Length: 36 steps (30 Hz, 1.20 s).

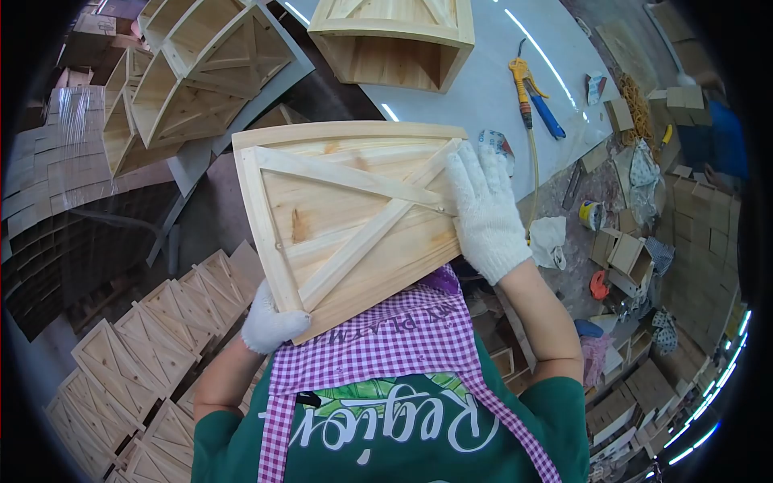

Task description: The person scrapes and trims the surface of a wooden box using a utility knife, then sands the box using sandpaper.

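The left grip (pixel 274 324), in a white glove, pinches the lower left corner of a wooden piece (pixel 346 221), its thumb lying over the front face. The right grip (pixel 488 211), also gloved in white, is opened flat, fingers extended along the upper right edge of the piece.

The wooden piece is held tilted between the two grips, in front of a purple checked apron (pixel 370 342). Two crossed slats (pixel 354 245) run over its face, its top edge is gently curved, and a brown mark shows on the left of the boards.

Beyond it, a wooden box (pixel 394 22) with an open side sits on the pale table (pixel 483 80). To the right lies an air gun (pixel 523 84) in orange-yellow and blue, with a thin hose (pixel 533 173) running down. More open wooden boxes (pixel 221 76) stand stacked at the upper left, and rows of cross-braced wooden boxes (pixel 133 362) fill the lower left.
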### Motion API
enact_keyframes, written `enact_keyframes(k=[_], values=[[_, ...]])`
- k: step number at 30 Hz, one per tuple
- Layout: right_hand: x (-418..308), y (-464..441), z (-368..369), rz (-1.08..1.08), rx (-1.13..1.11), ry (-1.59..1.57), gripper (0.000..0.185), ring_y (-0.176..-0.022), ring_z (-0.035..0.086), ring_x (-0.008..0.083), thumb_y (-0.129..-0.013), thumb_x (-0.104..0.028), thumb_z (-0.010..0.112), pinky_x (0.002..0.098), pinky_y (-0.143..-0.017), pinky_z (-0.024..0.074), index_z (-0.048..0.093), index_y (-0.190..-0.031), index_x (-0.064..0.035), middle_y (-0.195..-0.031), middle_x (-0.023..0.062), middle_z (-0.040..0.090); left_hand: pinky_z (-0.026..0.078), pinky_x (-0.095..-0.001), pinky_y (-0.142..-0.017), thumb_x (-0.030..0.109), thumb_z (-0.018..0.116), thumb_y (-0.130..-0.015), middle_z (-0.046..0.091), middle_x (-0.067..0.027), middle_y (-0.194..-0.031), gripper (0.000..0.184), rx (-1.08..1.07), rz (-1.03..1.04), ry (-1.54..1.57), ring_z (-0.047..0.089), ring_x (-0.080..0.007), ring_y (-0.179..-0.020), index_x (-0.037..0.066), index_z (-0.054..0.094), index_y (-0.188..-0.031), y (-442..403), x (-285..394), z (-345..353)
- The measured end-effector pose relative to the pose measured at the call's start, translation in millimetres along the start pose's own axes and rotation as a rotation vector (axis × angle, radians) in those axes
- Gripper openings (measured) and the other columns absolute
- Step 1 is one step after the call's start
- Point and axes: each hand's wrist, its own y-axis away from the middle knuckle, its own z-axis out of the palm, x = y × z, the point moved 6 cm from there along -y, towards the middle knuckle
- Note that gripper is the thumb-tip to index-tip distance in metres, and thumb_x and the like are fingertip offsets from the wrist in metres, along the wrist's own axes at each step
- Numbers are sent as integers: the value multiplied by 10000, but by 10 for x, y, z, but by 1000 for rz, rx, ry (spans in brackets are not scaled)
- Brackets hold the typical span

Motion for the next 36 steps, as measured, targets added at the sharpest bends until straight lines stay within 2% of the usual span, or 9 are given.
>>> enact_keyframes(k=[5, 13, 18, 20, 24, 28, 31, 33, 36], values=[[152, 60, -132, 44, -88, 41, 843, -1498, 280, 510, -787, -16, 684, 568, -1244, 228, 338, -1554, 33, -1598, 285, 346, 438, -414, -1137, 353, 851, -731, 559, -194, -1458, 1013, 1, 15, 7, 566, -286, -1341, -89, 379, -1511, -12, 22, -14], [-139, -55, -115, 49, -47, -343, 940, -1520, 207, 517, -781, -76, 729, 524, -1262, 203, 269, -1596, 15, -1621, 281, 306, 447, -388, -1115, 316, 840, -762, 571, -165, -1449, 937, -36, 18, -53, 572, -238, -1309, -67, 413, -1504, -6, 36, 4], [54, 140, -168, 85, -174, -15, 961, -1525, 249, 465, -782, -110, 767, 496, -1262, 212, 274, -1599, 11, -1636, 246, 312, 443, -365, -1110, 276, 832, -761, 574, -156, -1446, 901, -25, 49, 50, 568, -218, -1296, -61, 432, -1496, 4, -6, -42], [286, 262, -267, 430, -97, -520, 900, -1511, 311, 421, -825, -127, 756, 453, -1252, 249, 299, -1585, 24, -1618, 248, 352, 439, -362, -1114, 265, 829, -754, 574, -153, -1446, 899, -54, 56, 126, 566, -218, -1296, -62, 437, -1494, 27, -56, -61], [869, 287, -32, 601, 109, -570, 843, -1495, 355, 398, -855, -148, 750, 423, -1233, 288, 333, -1562, 45, -1599, 252, 388, 431, -372, -1128, 257, 832, -740, 575, -157, -1448, 914, -60, 43, 130, 566, -233, -1313, -58, 432, -1500, 17, -159, -248], [1465, 259, 472, 442, 117, -99, 762, -1452, 421, 404, -923, -201, 705, 420, -1199, 339, 354, -1563, 18, -1565, 252, 436, 434, -388, -1136, 276, 845, -709, 582, -163, -1445, 956, -7, 68, 227, 572, -254, -1327, -63, 429, -1500, -2, -217, -390], [1725, 144, 736, 462, 92, -3, 713, -1388, 455, 436, -881, -217, 741, 450, -1166, 366, 452, -1482, 35, -1476, 276, 505, 434, -397, -1141, 304, 858, -676, 580, -176, -1447, 1000, 15, 51, 188, 569, -269, -1339, -66, 428, -1500, -1, -235, -415], [1709, 19, 740, 518, -182, -10, 658, -1295, 509, 443, -875, -250, 743, 469, -1112, 406, 503, -1422, 26, -1394, 270, 551, 434, -401, -1143, 317, 865, -660, 579, -183, -1449, 1022, -19, 22, 165, 567, -276, -1345, -67, 427, -1499, -5, -254, -356], [1885, 100, 1028, 521, -185, 59, 678, -1268, 518, 427, -859, -310, 758, 484, -1080, 414, 516, -1403, 15, -1384, 242, 549, 448, -442, -1134, 272, 865, -574, 558, -221, -1457, 1125, 107, 76, 202, 573, -333, -1336, -89, 369, -1516, 122, -316, -429]])
